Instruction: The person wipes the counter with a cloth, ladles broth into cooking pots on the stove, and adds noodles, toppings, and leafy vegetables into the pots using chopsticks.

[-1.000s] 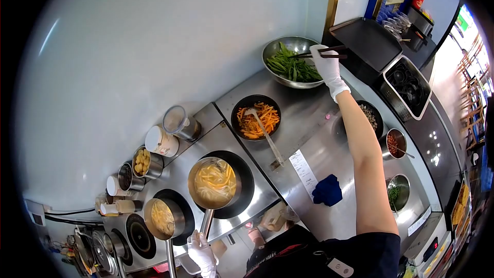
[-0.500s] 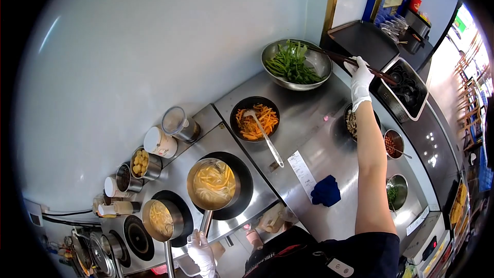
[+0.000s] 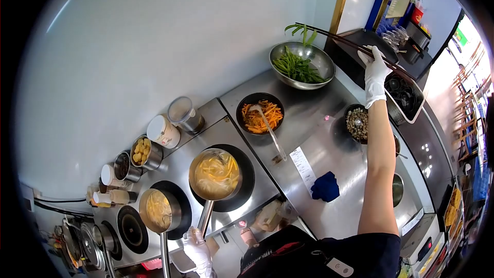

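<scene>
My right hand (image 3: 376, 69), in a white glove, grips long dark chopsticks (image 3: 342, 40). Their far tips hold a few green leafy stalks (image 3: 304, 33) above a steel bowl (image 3: 329, 62), where more leafy greens (image 3: 297, 67) lie. My left hand (image 3: 195, 249), gloved too, has its fingers curled at the end of the handle (image 3: 207, 216) of a steel saucepan (image 3: 235, 191). Pale noodles and yellow strips (image 3: 215, 175) sit in liquid in that pan. A second saucepan (image 3: 175, 211) with similar contents stands to its left.
A black bowl of orange strips (image 3: 260, 116) with a spoon, a paper slip (image 3: 302, 167) and a blue cloth (image 3: 325, 187) lie on the steel counter. A bowl of chopped brownish food (image 3: 356, 123) is partly behind my right arm. Jars and containers (image 3: 163, 131) line the wall.
My right hand has risen, and the chopsticks have lifted a few stalks out of the bowl. My left hand stays by the saucepan handle. The whole view has shifted slightly.
</scene>
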`<state>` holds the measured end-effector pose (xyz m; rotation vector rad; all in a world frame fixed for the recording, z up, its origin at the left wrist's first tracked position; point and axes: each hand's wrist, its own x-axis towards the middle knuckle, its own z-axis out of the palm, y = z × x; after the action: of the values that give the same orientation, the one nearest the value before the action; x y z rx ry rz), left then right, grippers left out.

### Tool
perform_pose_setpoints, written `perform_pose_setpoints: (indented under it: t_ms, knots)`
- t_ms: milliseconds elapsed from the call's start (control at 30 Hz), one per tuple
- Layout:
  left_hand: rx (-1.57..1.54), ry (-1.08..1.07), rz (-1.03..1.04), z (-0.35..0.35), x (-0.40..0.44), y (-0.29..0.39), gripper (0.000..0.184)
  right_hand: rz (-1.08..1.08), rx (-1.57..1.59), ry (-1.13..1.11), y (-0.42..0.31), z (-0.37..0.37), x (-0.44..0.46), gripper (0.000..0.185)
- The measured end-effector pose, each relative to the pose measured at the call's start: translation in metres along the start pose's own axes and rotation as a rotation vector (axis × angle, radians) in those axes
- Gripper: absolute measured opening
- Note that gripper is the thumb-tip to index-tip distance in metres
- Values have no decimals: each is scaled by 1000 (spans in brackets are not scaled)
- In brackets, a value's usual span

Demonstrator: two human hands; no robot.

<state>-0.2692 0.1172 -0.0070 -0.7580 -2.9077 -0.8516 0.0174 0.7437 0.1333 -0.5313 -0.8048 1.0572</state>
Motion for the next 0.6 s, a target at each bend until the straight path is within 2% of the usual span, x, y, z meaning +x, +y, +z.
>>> perform_pose_setpoints:
  t_ms: [133,267,500,533,567,600]
  knots:
    - [-27,42,-24,-4,-7,-31,22,40,34,-171,-8,14,-35,15]
    - [-32,80,-14,-20,-11,-50,23,129,87,-393,-13,46,-115,20]
    - [-44,205,-54,-60,-21,-99,23,404,50,-737,1,148,-331,23]
    - [-20,196,-87,-68,-25,-107,23,497,-5,-694,3,164,-367,24]
    - [-10,217,-93,-74,-29,-118,23,482,-118,-795,3,178,-398,23]
    - [-1,234,-97,-79,-32,-131,23,286,-254,-982,5,191,-430,23]
